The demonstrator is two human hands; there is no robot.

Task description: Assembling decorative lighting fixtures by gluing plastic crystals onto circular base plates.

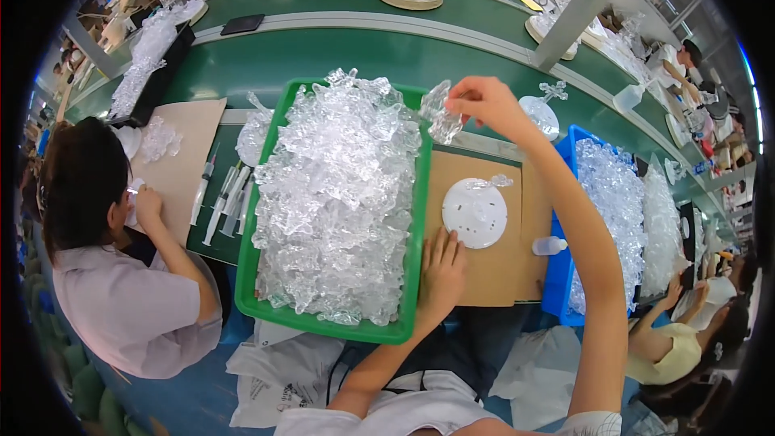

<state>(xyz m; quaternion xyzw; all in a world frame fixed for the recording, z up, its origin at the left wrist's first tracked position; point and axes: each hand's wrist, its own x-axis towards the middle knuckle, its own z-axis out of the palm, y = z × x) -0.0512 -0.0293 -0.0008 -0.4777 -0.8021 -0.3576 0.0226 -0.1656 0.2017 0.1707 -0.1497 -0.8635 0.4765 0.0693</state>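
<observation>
My right hand (pixel 486 106), raised past the far right corner of the green tray (pixel 423 218), pinches a clear plastic piece (pixel 441 115) with a wavy, flower-like outline. My left hand (pixel 446 268) lies with its fingers stretched out on the brown cardboard (pixel 476 278), fingertips at the near left edge of a round white disc (pixel 473 222). Small dark holes dot the disc. On its far edge rests a small clear plastic part (pixel 489 182). Clear plastic pieces (pixel 339 194) are heaped above the tray's rim.
Right of the cardboard stand a small translucent bottle (pixel 550 246) and a blue bin (pixel 557 274) of clear pieces. Several syringes (pixel 218 206) lie left of the tray. A co-worker (pixel 133 274) sits close on the left. A metal post (pixel 585 12) rises at the back right.
</observation>
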